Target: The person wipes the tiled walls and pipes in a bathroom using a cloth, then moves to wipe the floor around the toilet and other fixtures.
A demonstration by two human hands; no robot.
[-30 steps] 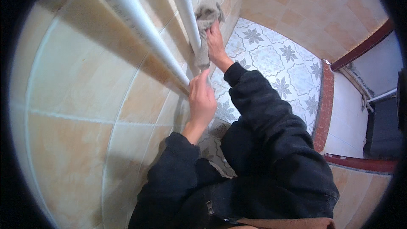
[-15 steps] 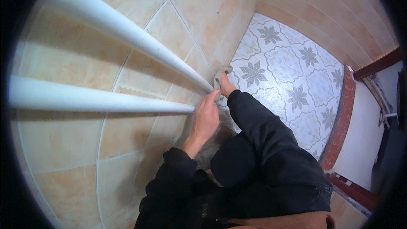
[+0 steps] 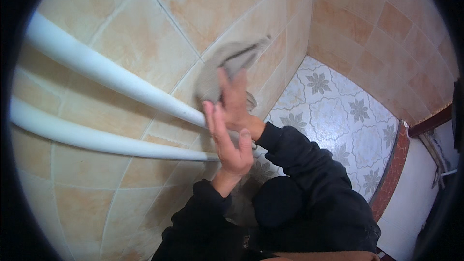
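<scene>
A grey-beige cloth (image 3: 210,75), partly smeared by motion, lies along the tiled wall above the lower ends of two white pipes. My right hand (image 3: 234,101) holds this cloth at its near side, its fingers spread upward over it and blurred. Just below and to the left, my left hand (image 3: 232,152) is open, fingers stretched upward and thumb apart. Its fingertips reach the end of the upper white pipe (image 3: 125,84) and the cloth's lower edge; whether they press on either I cannot tell. The lower white pipe (image 3: 116,145) runs behind my left hand.
The beige tiled wall (image 3: 77,159) fills the left side and meets another tiled wall (image 3: 367,34) at a corner. Below is a white floor (image 3: 333,111) with grey flower patterns. A reddish threshold (image 3: 391,174) borders it on the right. My dark knee (image 3: 278,200) is close under my arms.
My right hand has brought the cloth up from low near the floor onto the wall above the pipe ends. My left hand's fingers have straightened. The view has shifted.
</scene>
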